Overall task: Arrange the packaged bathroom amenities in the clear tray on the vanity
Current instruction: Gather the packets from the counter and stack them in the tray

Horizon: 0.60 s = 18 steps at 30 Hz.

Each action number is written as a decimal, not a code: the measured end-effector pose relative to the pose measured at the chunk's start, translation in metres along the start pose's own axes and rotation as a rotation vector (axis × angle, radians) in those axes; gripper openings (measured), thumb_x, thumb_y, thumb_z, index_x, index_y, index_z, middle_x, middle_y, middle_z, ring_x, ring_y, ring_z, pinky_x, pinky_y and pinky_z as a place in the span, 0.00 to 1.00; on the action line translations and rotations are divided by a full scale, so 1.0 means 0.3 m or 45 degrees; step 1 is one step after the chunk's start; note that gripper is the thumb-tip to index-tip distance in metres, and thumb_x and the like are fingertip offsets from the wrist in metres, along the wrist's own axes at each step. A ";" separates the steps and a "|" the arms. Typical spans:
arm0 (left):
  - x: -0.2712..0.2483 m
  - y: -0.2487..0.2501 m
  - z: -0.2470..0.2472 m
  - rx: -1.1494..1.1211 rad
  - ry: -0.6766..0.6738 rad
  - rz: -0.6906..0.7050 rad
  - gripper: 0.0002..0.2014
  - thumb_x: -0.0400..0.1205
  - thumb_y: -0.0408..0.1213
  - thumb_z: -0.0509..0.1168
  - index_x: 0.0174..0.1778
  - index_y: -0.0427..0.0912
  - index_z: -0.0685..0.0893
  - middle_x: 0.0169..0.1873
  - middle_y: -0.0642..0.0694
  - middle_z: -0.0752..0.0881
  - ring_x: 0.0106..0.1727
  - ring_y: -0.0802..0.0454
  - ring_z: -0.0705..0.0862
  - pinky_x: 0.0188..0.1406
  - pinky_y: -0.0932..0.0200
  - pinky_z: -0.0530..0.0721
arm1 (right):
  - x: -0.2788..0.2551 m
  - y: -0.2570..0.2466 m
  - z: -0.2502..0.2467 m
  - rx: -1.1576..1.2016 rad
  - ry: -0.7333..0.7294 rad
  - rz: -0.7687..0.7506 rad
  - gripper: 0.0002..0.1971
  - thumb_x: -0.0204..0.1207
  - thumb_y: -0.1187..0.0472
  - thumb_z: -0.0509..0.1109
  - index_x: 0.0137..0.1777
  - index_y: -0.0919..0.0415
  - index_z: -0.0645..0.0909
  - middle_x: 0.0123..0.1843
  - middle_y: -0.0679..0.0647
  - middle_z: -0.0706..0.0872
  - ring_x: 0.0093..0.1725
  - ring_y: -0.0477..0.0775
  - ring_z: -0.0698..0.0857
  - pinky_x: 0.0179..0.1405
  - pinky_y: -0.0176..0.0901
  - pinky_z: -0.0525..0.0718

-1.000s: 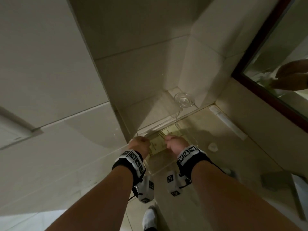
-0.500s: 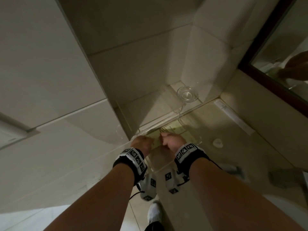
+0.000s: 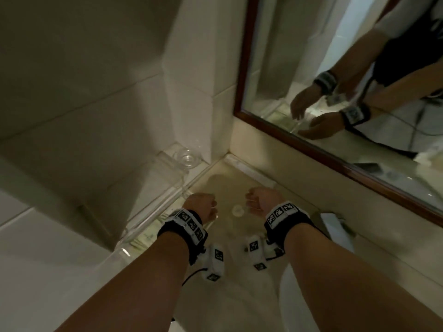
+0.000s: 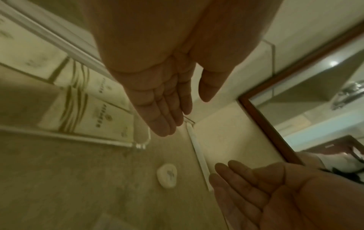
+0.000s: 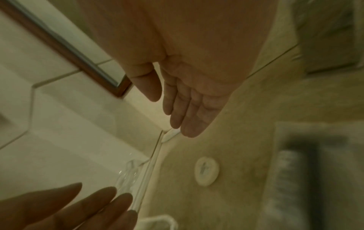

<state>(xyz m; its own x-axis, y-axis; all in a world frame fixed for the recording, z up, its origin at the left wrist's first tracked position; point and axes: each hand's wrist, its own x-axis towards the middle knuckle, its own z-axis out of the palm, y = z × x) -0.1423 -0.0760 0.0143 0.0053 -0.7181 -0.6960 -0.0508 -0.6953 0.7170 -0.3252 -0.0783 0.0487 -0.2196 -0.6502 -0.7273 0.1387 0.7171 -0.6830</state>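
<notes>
The clear tray lies along the left wall of the vanity, with cream printed packets flat inside it. My left hand hovers by the tray's right end, fingers straight and holding nothing. To its right my right hand is also open and holds nothing. A small round white wrapped soap lies on the counter between the two hands. Along the back wall lies a long white packet.
A clear glass dish sits in the far corner beyond the tray. The framed mirror runs along the back right and reflects my hands. A pale folded object lies right of my right wrist. The basin rim curves under my right forearm.
Both hands have come out of the tray, where they lay close together on the packets. They have moved right and apart, fingers now open. The view has swung toward the mirror.
</notes>
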 end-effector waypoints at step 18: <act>-0.469 0.169 0.875 0.210 -0.469 0.133 0.06 0.87 0.37 0.63 0.50 0.39 0.82 0.45 0.44 0.86 0.42 0.46 0.85 0.42 0.50 0.87 | -0.406 0.052 -0.870 0.495 -0.014 -0.318 0.07 0.77 0.66 0.63 0.37 0.61 0.74 0.28 0.54 0.79 0.29 0.54 0.77 0.32 0.46 0.77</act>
<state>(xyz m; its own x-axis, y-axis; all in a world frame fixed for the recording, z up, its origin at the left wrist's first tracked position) -0.4077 -0.0020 0.1380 -0.3642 -0.7044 -0.6092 -0.1918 -0.5834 0.7892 -0.5484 0.0775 0.1441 -0.2824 -0.7953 -0.5364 0.4350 0.3922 -0.8105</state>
